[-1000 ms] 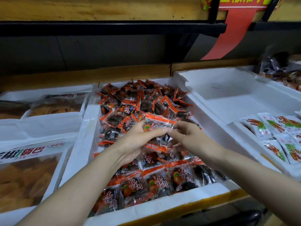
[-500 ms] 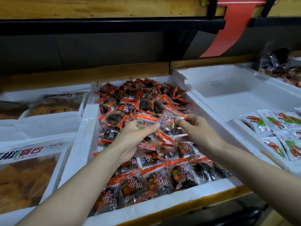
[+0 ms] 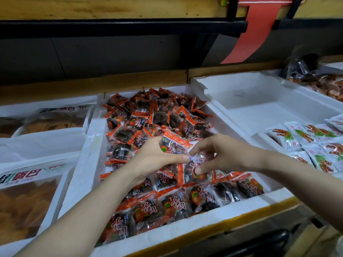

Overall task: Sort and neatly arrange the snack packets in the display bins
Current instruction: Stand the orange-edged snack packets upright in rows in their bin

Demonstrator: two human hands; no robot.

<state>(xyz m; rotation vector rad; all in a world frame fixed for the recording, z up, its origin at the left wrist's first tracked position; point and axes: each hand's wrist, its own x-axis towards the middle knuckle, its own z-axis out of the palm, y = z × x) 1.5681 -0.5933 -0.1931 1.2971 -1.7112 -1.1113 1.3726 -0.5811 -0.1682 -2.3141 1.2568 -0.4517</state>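
Note:
A white foam bin (image 3: 89, 164) in the middle is full of small orange-and-black snack packets (image 3: 148, 117), heaped loosely at the back and laid in rows at the front. My left hand (image 3: 154, 160) grips one or more of these packets (image 3: 174, 140) over the middle of the bin. My right hand (image 3: 220, 154) pinches another packet (image 3: 193, 167) between thumb and fingers, just right of the left hand's fingertips. The two hands nearly touch.
Left of the bin lie large clear bags of orange snacks (image 3: 22, 206) in foam trays. To the right, a white foam bin (image 3: 259, 108) holds white packets with red-green prints (image 3: 315, 145) at its near end. A dark shelf rail (image 3: 120, 26) and a red paper strip (image 3: 256, 32) hang above.
Both hands have come lower toward the front rows. The right hand turned its packet down and now pinches it closer to the left hand's fingertips.

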